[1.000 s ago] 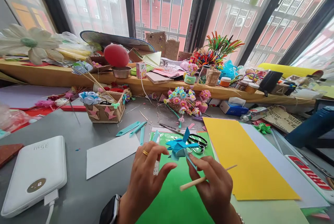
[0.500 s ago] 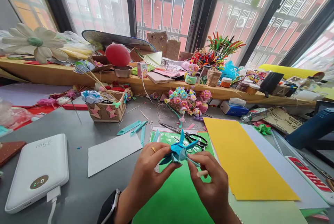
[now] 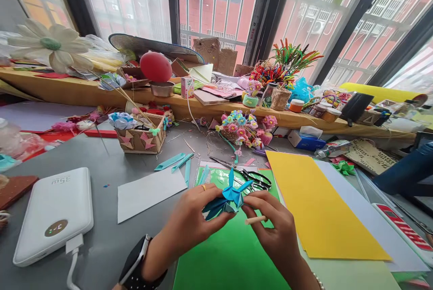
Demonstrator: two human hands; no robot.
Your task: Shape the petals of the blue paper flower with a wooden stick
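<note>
A blue folded-paper flower (image 3: 233, 194) with pointed petals is held up between both hands, over the green sheet (image 3: 230, 254). My left hand (image 3: 199, 211) grips its left side, thumb below and fingers above. On the right edge, my right hand (image 3: 274, 222) pinches a petal with thumb and forefinger. A thin pale wooden stick (image 3: 255, 220) also lies in the right hand, tucked among the fingers. Behind the flower, black-handled scissors (image 3: 259, 179) rest on a clear packet. Folded light-blue paper strips (image 3: 174, 162) lie beyond a white paper sheet (image 3: 150, 197).
At left sits a white power bank (image 3: 56, 213) with a cable plugged in. A cardboard basket (image 3: 144, 139) and crocheted flowers (image 3: 240, 127) stand further back. Yellow paper (image 3: 324, 209) covers the right side, near a red-and-white calculator (image 3: 402, 227). A cluttered ledge (image 3: 216, 108) runs below the windows.
The flower has turned slightly in the fingers, and the stick in the right hand now points more to the left. The view has shifted a little, moving the surroundings rightward.
</note>
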